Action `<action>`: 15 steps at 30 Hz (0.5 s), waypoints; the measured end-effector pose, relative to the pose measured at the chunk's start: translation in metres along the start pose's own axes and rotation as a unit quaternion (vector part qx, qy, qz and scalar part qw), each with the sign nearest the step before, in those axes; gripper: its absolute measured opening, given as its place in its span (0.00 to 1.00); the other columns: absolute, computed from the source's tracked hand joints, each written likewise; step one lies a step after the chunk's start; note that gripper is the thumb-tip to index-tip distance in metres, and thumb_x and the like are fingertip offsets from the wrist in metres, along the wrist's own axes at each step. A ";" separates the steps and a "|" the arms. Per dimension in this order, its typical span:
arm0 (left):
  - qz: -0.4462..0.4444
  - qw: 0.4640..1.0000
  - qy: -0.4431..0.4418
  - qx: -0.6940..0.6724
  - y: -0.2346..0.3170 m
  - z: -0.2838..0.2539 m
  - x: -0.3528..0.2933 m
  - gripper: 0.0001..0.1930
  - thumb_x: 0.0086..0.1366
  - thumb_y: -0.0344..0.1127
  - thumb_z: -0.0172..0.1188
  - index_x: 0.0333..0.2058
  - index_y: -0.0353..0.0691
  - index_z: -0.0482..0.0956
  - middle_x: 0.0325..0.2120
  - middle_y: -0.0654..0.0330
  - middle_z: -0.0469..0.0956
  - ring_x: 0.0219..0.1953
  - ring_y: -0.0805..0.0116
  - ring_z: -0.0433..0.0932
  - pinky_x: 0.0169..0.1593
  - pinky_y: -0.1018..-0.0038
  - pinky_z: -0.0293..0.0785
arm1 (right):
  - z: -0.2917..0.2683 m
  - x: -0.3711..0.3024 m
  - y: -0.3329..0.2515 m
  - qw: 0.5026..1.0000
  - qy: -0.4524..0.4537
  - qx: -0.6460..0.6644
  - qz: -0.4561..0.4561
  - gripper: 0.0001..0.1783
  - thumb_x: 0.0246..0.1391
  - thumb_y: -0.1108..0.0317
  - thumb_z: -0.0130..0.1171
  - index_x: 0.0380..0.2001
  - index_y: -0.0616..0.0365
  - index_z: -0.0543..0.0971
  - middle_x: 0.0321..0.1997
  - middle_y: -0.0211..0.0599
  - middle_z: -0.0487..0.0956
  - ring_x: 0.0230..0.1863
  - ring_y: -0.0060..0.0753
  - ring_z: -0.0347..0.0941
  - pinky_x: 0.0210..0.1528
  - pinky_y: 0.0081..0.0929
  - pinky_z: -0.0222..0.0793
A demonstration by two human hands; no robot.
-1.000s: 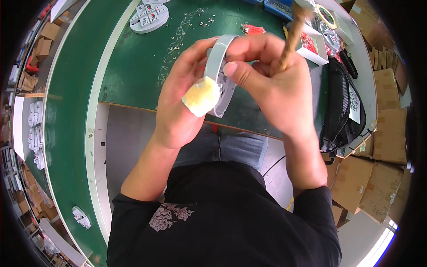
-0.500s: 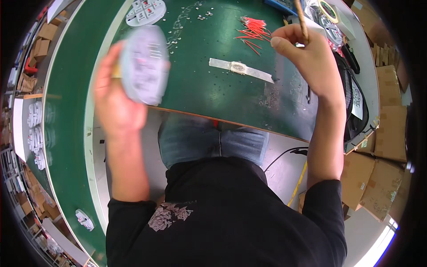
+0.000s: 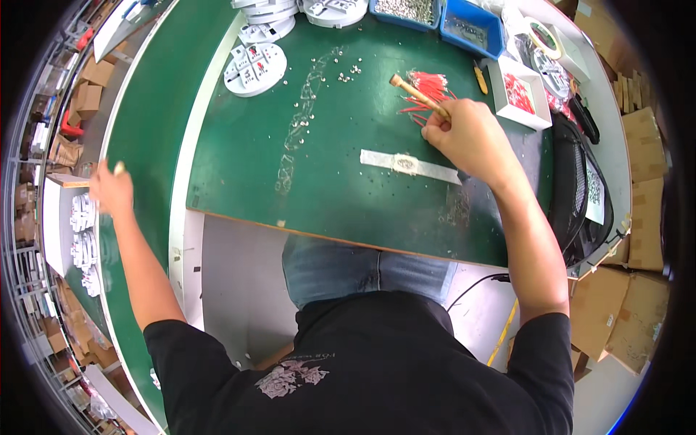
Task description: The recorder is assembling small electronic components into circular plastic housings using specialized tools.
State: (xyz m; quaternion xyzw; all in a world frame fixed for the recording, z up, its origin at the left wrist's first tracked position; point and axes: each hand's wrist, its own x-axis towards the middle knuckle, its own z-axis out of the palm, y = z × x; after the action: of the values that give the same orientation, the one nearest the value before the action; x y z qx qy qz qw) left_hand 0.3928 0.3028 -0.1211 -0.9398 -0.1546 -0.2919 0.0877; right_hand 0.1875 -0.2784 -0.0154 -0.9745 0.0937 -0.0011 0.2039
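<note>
Over at the far left, my left hand (image 3: 112,190) is stretched across the green side bench (image 3: 148,145). Its fingers look apart, with nothing visible in them; something small and yellowish shows at one fingertip. Stacks of white parts (image 3: 83,232) stand close beside that hand. My right hand (image 3: 467,138) is closed around a tan wooden rod (image 3: 417,94), tilted with its thicker end toward the far left. Just beyond the rod lies a bundle of red leads (image 3: 429,83). Nearer me, a pale tape strip (image 3: 428,169) with an oval lump on it is stuck to the green table (image 3: 326,210).
White round discs with compartments (image 3: 255,70) are piled at the back left. Small metal bits (image 3: 343,77) are scattered mid-table. Blue bins (image 3: 471,29), a white box of red pieces (image 3: 540,112), yellow-handled pliers (image 3: 481,78) and a black bag (image 3: 569,181) line the back right.
My left hand has swung far left, and the white disc it held no longer shows in it. My right hand has lowered toward me, still holding the rod. The view has shifted.
</note>
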 end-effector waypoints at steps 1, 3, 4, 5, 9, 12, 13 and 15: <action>0.141 0.982 -0.004 -0.123 0.020 -0.010 0.015 0.27 0.60 0.38 0.67 0.59 0.48 0.76 0.53 0.49 0.78 0.57 0.48 0.74 0.61 0.55 0.68 | 0.001 0.001 0.000 1.000 -0.008 -0.001 -0.001 0.11 0.50 0.67 0.62 0.26 0.67 0.80 0.21 0.53 0.78 0.24 0.48 0.76 0.33 0.42 0.72; 0.270 0.895 -0.050 -0.352 0.123 -0.073 0.001 0.30 0.57 0.31 0.68 0.60 0.40 0.73 0.58 0.49 0.74 0.62 0.47 0.70 0.66 0.58 0.65 | 0.002 0.004 -0.001 1.000 -0.014 -0.008 0.000 0.11 0.50 0.68 0.62 0.25 0.68 0.78 0.19 0.52 0.76 0.21 0.43 0.75 0.30 0.39 0.71; 0.392 0.833 -0.046 -0.387 0.155 -0.099 -0.005 0.33 0.57 0.35 0.68 0.62 0.40 0.71 0.62 0.51 0.71 0.64 0.48 0.69 0.68 0.59 0.63 | 0.002 0.004 -0.005 1.000 -0.019 -0.015 0.001 0.11 0.50 0.68 0.61 0.24 0.69 0.78 0.19 0.52 0.75 0.20 0.43 0.73 0.30 0.40 0.70; 0.453 0.792 -0.079 -0.401 0.179 -0.114 -0.009 0.33 0.58 0.40 0.68 0.62 0.41 0.70 0.63 0.52 0.70 0.65 0.48 0.67 0.69 0.59 0.62 | 0.001 0.004 -0.008 0.999 -0.024 -0.023 0.003 0.11 0.50 0.68 0.61 0.24 0.69 0.77 0.18 0.51 0.74 0.20 0.43 0.72 0.29 0.40 0.70; 0.486 0.748 -0.227 -0.390 0.214 -0.114 -0.005 0.35 0.60 0.51 0.65 0.63 0.43 0.70 0.66 0.54 0.66 0.68 0.50 0.63 0.70 0.56 0.59 | 0.002 0.000 -0.016 1.000 -0.025 -0.011 0.006 0.11 0.50 0.69 0.59 0.23 0.69 0.76 0.17 0.48 0.72 0.18 0.39 0.68 0.28 0.38 0.67; 0.467 0.775 -0.278 -0.321 0.203 -0.124 -0.012 0.36 0.60 0.55 0.64 0.64 0.46 0.69 0.68 0.55 0.64 0.70 0.50 0.60 0.71 0.54 0.56 | -0.001 -0.006 -0.014 0.999 -0.020 0.023 0.009 0.12 0.51 0.68 0.59 0.23 0.69 0.75 0.16 0.45 0.70 0.18 0.34 0.66 0.27 0.36 0.66; 0.462 0.802 -0.269 -0.266 0.194 -0.131 -0.018 0.35 0.61 0.54 0.64 0.65 0.48 0.69 0.69 0.54 0.62 0.71 0.50 0.58 0.71 0.54 0.55 | -0.003 -0.009 -0.011 0.999 -0.014 0.045 0.013 0.12 0.51 0.68 0.59 0.23 0.68 0.75 0.16 0.43 0.69 0.19 0.31 0.65 0.27 0.35 0.65; 0.466 0.818 -0.261 -0.212 0.175 -0.144 -0.032 0.35 0.61 0.54 0.64 0.65 0.50 0.69 0.70 0.54 0.61 0.72 0.49 0.56 0.72 0.53 0.54 | -0.007 -0.014 -0.007 0.997 -0.008 0.068 0.029 0.12 0.51 0.68 0.59 0.23 0.68 0.75 0.16 0.41 0.68 0.19 0.29 0.64 0.26 0.33 0.65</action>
State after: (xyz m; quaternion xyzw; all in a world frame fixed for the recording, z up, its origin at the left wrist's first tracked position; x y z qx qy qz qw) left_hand 0.3529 0.0942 -0.0356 -0.9360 0.3502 0.0145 -0.0322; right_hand 0.1747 -0.2726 -0.0061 -0.9553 0.1199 0.0063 0.2702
